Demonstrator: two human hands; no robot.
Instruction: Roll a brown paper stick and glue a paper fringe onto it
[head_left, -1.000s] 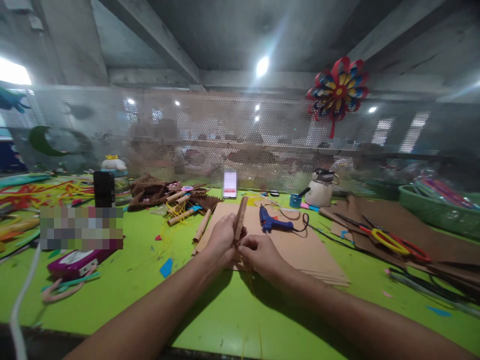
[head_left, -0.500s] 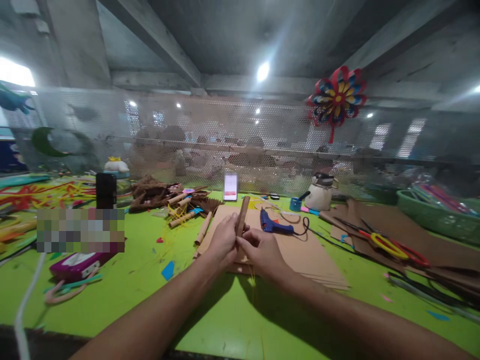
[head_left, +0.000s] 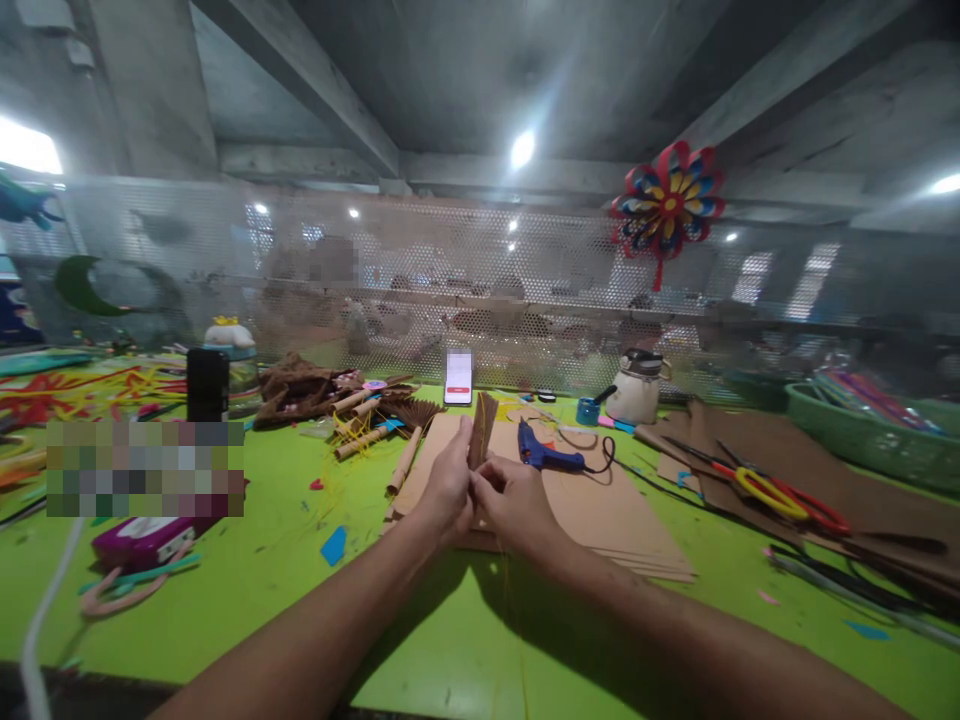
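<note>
A strip of brown paper folded into narrow pleats (head_left: 484,430) stands upright over the stacked sheets, gripped in my left hand (head_left: 448,485). At its lower end my right hand (head_left: 519,498) is closed in a pinch against the left fingers. Thin yellow thread (head_left: 523,660) trails down below the right hand, and some runs along the pleats; the pinch itself is partly hidden. Beneath both hands lies a stack of tan paper sheets (head_left: 622,520). A blue glue gun (head_left: 551,448) rests on that stack, just beyond my right hand.
Rolled paper tubes (head_left: 360,442) and a pleated brown fan (head_left: 416,415) lie to the left. A phone (head_left: 458,378) stands at the back. Scissors (head_left: 772,492) lie on brown paper (head_left: 870,480) at the right, near a green basket (head_left: 862,440). A purple box (head_left: 142,540) sits left.
The pleated paper has turned slightly and spread, so more folds show. My right fingers have shifted a little at its lower end. Both hands keep their place over the stack.
</note>
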